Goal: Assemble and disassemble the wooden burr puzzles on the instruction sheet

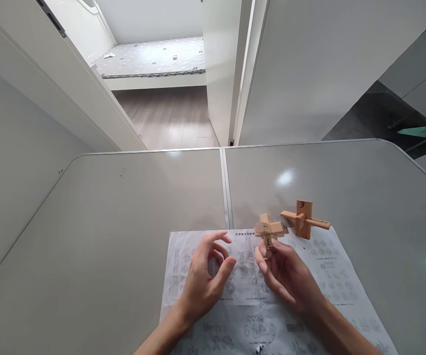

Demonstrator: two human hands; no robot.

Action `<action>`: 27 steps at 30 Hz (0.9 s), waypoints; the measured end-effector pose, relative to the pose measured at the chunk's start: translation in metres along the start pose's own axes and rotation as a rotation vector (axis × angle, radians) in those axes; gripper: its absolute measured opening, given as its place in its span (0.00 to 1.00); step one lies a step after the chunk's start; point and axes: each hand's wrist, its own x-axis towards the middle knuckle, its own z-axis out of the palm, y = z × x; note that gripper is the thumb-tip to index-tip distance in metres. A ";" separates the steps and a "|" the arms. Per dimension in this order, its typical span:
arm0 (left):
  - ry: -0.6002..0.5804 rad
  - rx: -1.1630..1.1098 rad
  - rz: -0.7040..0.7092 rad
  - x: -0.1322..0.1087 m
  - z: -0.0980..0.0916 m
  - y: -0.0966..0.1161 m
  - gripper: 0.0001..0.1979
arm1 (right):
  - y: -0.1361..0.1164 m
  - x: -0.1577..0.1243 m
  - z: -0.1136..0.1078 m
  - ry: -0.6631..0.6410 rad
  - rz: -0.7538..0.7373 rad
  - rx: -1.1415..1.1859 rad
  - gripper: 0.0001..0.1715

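Note:
Between the thumb and fingers of my right hand (290,273) is a small wooden burr puzzle (269,229), made of interlocked blocks with black marks on their ends. It is held by its lower block, above the top edge of a printed instruction sheet (250,310). My left hand (211,271) hovers over the sheet's left part, fingers curved and apart, holding nothing. Just right of the held puzzle stands a second wooden puzzle (303,219), a cross of flat boards with a black mark on its upright piece.
The grey folding table (124,236) has a metal seam (226,187) down its middle. Past its far edge are an open door (223,64), a doorway and a bed (153,56). A white wall panel (309,69) stands behind the table's right half.

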 end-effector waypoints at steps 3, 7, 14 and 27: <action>-0.036 0.036 0.000 0.001 0.000 0.002 0.14 | -0.001 0.003 0.000 0.059 -0.023 0.070 0.20; -0.049 0.061 0.009 0.002 0.000 0.003 0.12 | -0.001 0.006 0.002 0.120 -0.046 0.115 0.17; -0.055 0.088 -0.008 0.002 0.000 0.003 0.10 | -0.005 0.006 0.003 0.190 -0.061 0.126 0.19; -0.063 0.116 -0.012 0.004 0.000 0.009 0.09 | -0.003 0.002 0.000 0.050 0.034 0.043 0.16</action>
